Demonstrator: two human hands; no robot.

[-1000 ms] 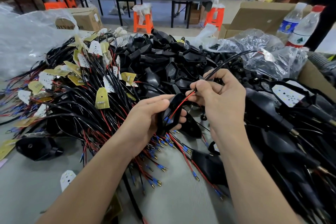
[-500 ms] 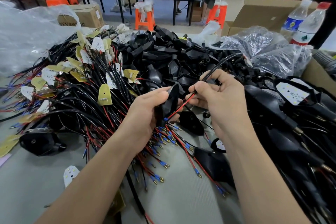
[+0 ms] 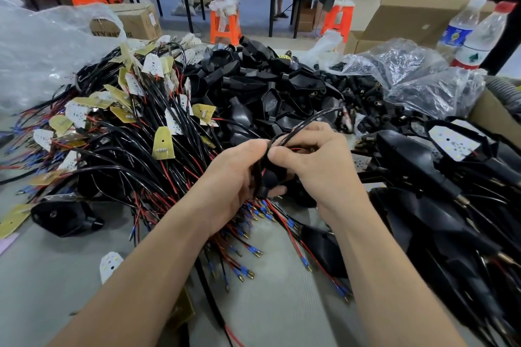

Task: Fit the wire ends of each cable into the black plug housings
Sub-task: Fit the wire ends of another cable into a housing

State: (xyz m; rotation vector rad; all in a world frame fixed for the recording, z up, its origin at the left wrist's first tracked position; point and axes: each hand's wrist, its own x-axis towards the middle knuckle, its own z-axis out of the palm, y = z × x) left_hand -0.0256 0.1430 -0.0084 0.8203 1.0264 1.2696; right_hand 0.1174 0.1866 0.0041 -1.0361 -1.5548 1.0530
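My left hand grips a black plug housing in the middle of the view. My right hand meets it from the right and pinches a black cable that arcs up and back. A thin red wire shows between my fingers at the housing. The wire ends themselves are hidden by my fingers. A heap of cables with red and black wires and small yellow and white boards lies to the left. Empty black housings are piled behind my hands.
Loose wire ends with blue sleeves fan over the grey table under my hands. One housing lies alone at the left. Assembled black units crowd the right. Clear plastic bags, two bottles and cardboard boxes stand behind.
My two hands have closed together. The right hand moved left onto the housing and the straight red wire between them is now mostly hidden in my fingers.
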